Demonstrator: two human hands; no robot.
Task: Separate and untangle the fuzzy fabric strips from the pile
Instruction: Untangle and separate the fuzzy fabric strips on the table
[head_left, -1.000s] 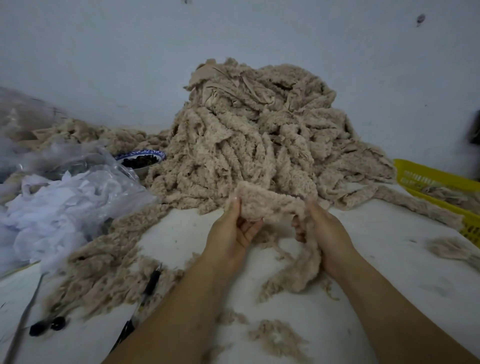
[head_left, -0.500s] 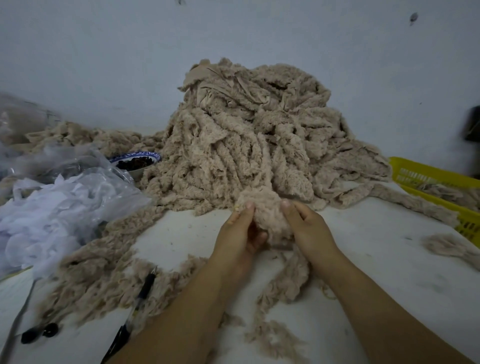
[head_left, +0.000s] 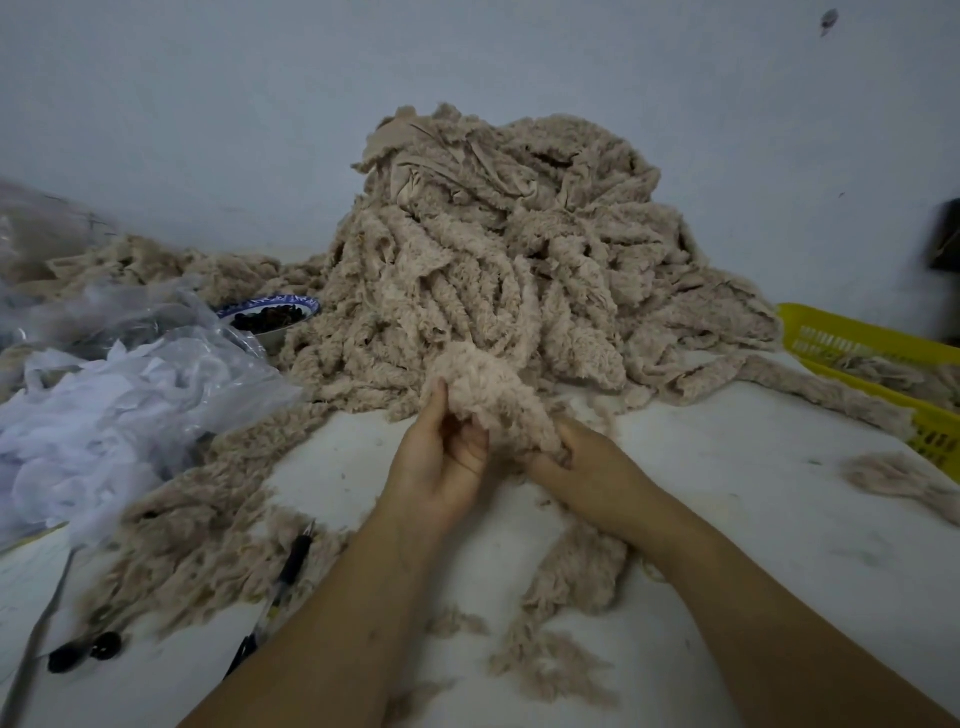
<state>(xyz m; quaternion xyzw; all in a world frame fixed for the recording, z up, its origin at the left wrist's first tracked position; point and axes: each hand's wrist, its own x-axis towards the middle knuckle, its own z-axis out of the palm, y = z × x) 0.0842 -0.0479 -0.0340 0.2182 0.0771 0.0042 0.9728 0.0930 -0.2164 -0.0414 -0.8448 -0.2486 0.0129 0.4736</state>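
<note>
Beige fuzzy strip (head_left: 493, 395), bunched into a soft hump, sits at the centre of the frame, lifted just off the white table (head_left: 727, 519) in front of the big pile (head_left: 509, 249). The left hand (head_left: 441, 467) pinches its left edge, thumb upright against the fleece and fingers curled behind. The right hand (head_left: 587, 467) is closed round its lower right end. The two hands are close together, which looks like a way of feeling along one strip and working it free. From below the right hand a tail (head_left: 571, 577) of the same fabric trails down the table toward the bottom of the frame, so the piece seems largely clear of the heap, though I cannot tell whether its far end is still caught.

Looser fuzzy strips (head_left: 171, 530) lie spread at lower left, probably already sorted. A pen (head_left: 291, 566) lies along their edge. Above them is a clear plastic bag of white scraps (head_left: 119, 405), and a blue-rimmed bowl (head_left: 267, 314) stands against the pile. A yellow basket (head_left: 857, 338) holding a few strips sits at the right edge.
</note>
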